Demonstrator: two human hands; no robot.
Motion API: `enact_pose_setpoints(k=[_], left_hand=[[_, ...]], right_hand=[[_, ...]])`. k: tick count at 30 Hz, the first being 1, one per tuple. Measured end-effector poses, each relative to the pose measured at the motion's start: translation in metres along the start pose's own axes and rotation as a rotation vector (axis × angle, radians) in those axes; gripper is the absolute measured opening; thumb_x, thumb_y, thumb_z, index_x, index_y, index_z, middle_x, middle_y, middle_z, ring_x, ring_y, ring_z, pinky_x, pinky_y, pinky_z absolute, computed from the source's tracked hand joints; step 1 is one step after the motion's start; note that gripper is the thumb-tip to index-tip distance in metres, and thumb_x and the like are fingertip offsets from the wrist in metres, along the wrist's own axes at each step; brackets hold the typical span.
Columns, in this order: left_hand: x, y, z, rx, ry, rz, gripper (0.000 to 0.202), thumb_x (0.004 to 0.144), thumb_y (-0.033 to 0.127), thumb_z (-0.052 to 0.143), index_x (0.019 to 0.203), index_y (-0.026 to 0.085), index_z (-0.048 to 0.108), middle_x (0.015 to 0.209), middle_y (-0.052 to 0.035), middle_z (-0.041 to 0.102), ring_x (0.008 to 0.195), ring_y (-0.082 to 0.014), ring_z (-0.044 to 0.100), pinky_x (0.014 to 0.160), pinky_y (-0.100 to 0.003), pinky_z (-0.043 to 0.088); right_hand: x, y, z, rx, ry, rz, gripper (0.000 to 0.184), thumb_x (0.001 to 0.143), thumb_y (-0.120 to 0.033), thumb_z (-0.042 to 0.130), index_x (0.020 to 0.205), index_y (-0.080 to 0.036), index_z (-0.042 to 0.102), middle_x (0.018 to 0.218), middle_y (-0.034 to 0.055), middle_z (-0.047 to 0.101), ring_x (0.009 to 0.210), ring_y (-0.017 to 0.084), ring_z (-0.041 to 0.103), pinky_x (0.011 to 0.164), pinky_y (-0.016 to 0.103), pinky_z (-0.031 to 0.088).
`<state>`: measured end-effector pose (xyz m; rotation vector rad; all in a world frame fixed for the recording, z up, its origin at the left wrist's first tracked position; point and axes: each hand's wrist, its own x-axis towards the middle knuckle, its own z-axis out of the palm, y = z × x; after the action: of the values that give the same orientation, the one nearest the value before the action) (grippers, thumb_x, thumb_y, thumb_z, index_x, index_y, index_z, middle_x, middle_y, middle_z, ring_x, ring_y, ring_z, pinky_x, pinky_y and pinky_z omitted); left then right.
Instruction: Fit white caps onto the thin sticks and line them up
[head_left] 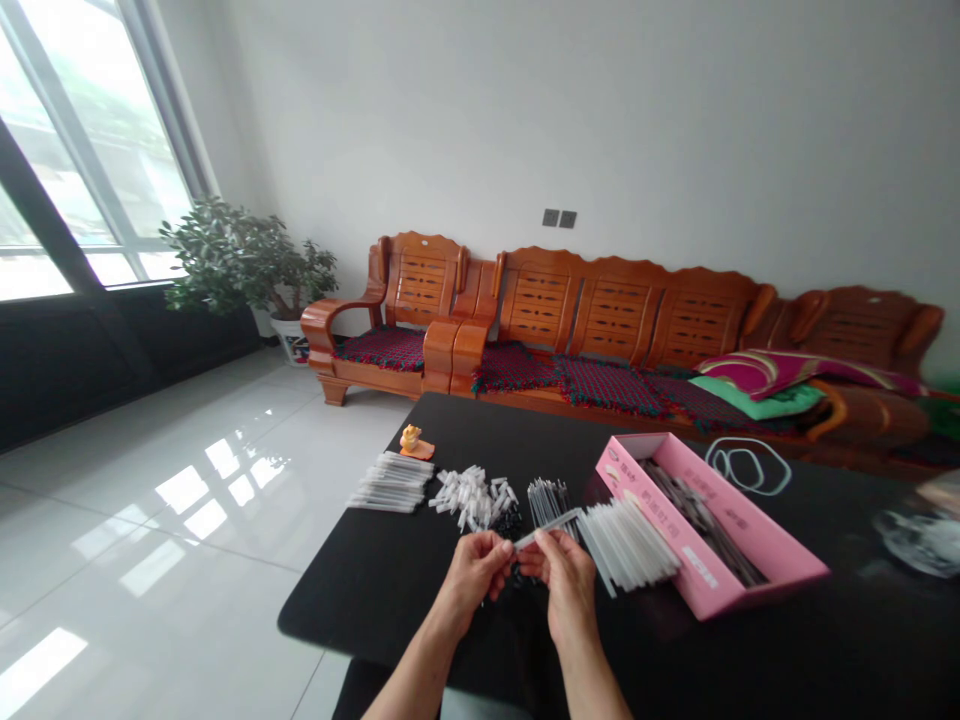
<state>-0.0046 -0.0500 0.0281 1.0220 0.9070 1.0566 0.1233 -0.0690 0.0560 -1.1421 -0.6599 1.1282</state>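
Note:
Over the near part of the black table, my left hand (477, 568) and my right hand (564, 578) meet at a slim translucent pen barrel (561, 521). My right fingers pinch it, while my left thumb and finger close at its near end; any smaller part there is too small to make out. Just beyond my hands lie short white plastic pieces (471, 494), small black pieces (513, 524) partly hidden by my fingers, and thin dark pen refills (549, 497). More translucent barrels (630, 545) are piled right of my right hand.
White pens (391, 482) lie in a row at the left, near a small orange figurine (411, 438). A pink box (697, 590) with dark strips inside stands right, with a pale cord loop (757, 466) behind it. Beyond the table (360, 590) stands a wooden sofa (540, 310).

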Motion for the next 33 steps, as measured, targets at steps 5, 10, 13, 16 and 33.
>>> enact_pose_setpoints(k=[5, 10, 13, 16, 33], left_hand=[[-0.004, 0.005, 0.002, 0.221, 0.048, 0.086, 0.037, 0.076, 0.051, 0.063, 0.066, 0.015, 0.057, 0.049, 0.0023, 0.053, 0.037, -0.008, 0.041, 0.036, -0.019, 0.029], [-0.013, 0.009, 0.007, 0.504, 0.08, 0.257, 0.026, 0.078, 0.04, 0.063, 0.068, 0.017, 0.067, 0.053, -0.0001, 0.058, 0.049, -0.0119, 0.049, 0.047, -0.02, 0.033], [-0.011, 0.004, 0.0, 0.497, 0.102, 0.245, 0.023, 0.079, 0.039, 0.061, 0.077, 0.018, 0.071, 0.057, -0.0012, 0.061, 0.053, -0.014, 0.052, 0.051, -0.022, 0.036], [0.002, -0.002, -0.022, 0.572, 0.274, 0.234, 0.015, 0.076, 0.028, 0.063, 0.086, 0.019, 0.071, 0.069, -0.0028, 0.067, 0.061, -0.0162, 0.058, 0.06, -0.023, 0.04], [0.037, -0.002, -0.059, 1.138, 0.462, 0.068, 0.02, 0.079, 0.015, 0.061, 0.097, 0.021, 0.065, 0.09, -0.0055, 0.07, 0.087, -0.0201, 0.062, 0.069, -0.025, 0.036]], right_hand=[[0.004, 0.003, -0.003, 0.007, 0.022, 0.024, 0.033, 0.065, -0.042, 0.077, 0.071, -0.015, 0.061, 0.057, 0.0023, 0.067, 0.051, 0.019, 0.065, 0.046, 0.027, 0.051], [0.006, 0.006, -0.007, 0.061, 0.094, 0.076, 0.035, 0.06, -0.042, 0.078, 0.073, -0.016, 0.06, 0.056, 0.0013, 0.068, 0.049, 0.019, 0.065, 0.044, 0.026, 0.052], [0.009, 0.003, -0.013, 0.081, 0.144, 0.063, 0.035, 0.06, -0.04, 0.078, 0.077, -0.015, 0.061, 0.063, 0.0041, 0.071, 0.053, 0.019, 0.067, 0.047, 0.027, 0.053], [0.011, -0.001, -0.02, 0.077, 0.175, 0.035, 0.035, 0.06, -0.04, 0.079, 0.076, -0.014, 0.061, 0.061, 0.0038, 0.07, 0.052, 0.019, 0.067, 0.047, 0.026, 0.054], [0.006, 0.005, -0.022, 0.012, 0.088, 0.09, 0.039, 0.059, -0.041, 0.081, 0.079, -0.012, 0.063, 0.059, 0.0046, 0.07, 0.05, 0.019, 0.067, 0.044, 0.024, 0.05]])
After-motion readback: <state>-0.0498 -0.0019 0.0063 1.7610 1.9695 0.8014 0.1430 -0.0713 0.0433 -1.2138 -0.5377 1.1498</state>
